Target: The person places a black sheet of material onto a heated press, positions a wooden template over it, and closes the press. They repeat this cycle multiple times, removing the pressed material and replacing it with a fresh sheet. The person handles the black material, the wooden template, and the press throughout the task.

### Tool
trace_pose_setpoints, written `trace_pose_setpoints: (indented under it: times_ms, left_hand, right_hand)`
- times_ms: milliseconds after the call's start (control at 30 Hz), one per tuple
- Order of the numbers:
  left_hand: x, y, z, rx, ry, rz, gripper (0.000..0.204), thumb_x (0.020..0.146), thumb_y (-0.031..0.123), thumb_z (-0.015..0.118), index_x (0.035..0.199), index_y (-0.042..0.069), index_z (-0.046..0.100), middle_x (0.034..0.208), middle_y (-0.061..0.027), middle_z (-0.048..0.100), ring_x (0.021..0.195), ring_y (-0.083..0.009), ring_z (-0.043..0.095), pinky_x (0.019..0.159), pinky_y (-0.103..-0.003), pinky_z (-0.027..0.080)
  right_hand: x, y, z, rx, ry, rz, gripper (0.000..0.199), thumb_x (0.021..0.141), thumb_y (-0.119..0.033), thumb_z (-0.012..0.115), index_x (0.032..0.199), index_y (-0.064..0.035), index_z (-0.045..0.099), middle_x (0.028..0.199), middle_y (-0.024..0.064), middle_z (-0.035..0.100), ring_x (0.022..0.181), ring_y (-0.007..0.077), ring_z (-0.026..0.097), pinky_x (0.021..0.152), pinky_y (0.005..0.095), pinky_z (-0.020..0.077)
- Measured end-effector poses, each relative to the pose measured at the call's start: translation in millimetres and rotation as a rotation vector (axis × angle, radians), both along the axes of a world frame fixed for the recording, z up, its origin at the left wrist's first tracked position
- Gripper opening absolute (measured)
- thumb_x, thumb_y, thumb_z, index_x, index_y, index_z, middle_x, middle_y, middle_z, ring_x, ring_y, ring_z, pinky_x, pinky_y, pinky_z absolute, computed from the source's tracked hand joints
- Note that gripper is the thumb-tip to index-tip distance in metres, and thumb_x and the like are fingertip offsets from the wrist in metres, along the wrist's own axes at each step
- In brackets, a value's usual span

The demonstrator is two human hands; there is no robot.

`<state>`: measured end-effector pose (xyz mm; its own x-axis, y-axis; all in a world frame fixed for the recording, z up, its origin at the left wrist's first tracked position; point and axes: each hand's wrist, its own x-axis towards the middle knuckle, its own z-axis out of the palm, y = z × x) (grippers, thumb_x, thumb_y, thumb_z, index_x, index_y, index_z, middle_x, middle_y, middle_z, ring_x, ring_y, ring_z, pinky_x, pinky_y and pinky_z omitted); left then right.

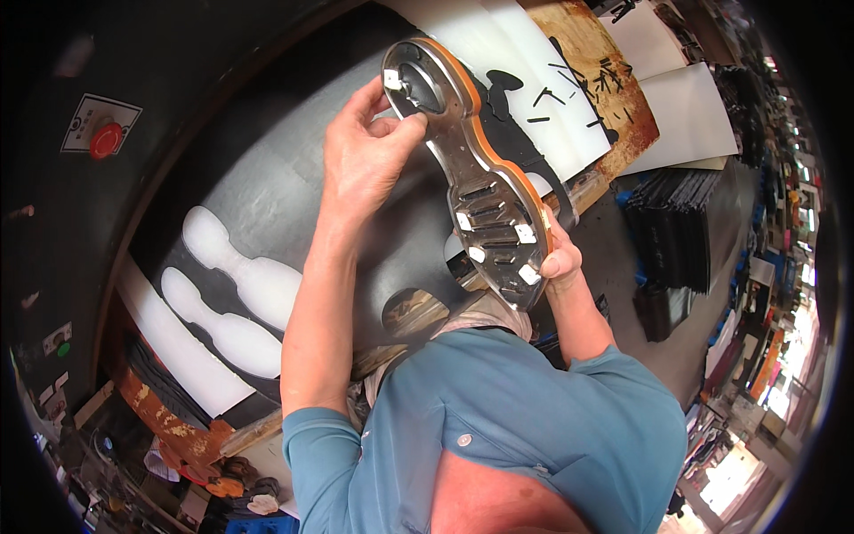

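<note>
I hold up a sole-shaped metal cutting die (471, 169) with an orange rim, its ribbed hollow side facing me, small white pads stuck inside it. My left hand (365, 151) pinches its upper, heel end with fingers reaching into the round cavity. My right hand (559, 258) grips the lower, wider end from behind; only fingertips and thumb show. Below the die lies the dark press bed (267, 187) and a black sheet (525, 147) with sole-shaped holes cut from it.
White sole-shaped cutouts (245, 280) show in a dark sheet at the left. A rusty plate (596, 71) and white sheets (685, 116) lie at the upper right. A red stop button (105, 138) sits on the machine. Stacked dark material (672, 231) stands to the right.
</note>
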<state>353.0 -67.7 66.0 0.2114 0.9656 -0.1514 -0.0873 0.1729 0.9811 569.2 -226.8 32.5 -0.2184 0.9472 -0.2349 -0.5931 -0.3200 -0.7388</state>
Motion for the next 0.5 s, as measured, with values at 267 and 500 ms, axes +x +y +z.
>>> trace_pose_setpoints:
  times_ms: [267, 500]
  left_hand:
    - [0, -1, -7, 0.033, 0.253, 0.004, 0.056, 0.086, 0.011, 0.067, 0.139, -0.007, 0.064, 0.081, -0.0044, 0.074, 0.070, -0.0060, 0.064, 0.070, -0.026, 0.052]
    - [9, -6, -11, 0.022, 0.117, 0.117, 0.049, 0.092, 0.006, 0.063, 0.139, -0.007, 0.064, 0.090, -0.0097, 0.080, 0.078, -0.0086, 0.073, 0.075, -0.029, 0.057]
  right_hand:
    - [-1, -1, -9, -0.001, -0.071, 0.081, 0.107, 0.059, -0.036, 0.090, 0.149, 0.0093, 0.054, 0.127, 0.0125, 0.071, 0.112, 0.0189, 0.071, 0.101, 0.0305, 0.0549]
    - [-2, -6, -7, -0.034, -0.065, 0.018, 0.106, 0.059, -0.037, 0.089, 0.147, 0.0111, 0.055, 0.127, 0.0142, 0.071, 0.110, 0.0201, 0.072, 0.098, 0.0308, 0.0569]
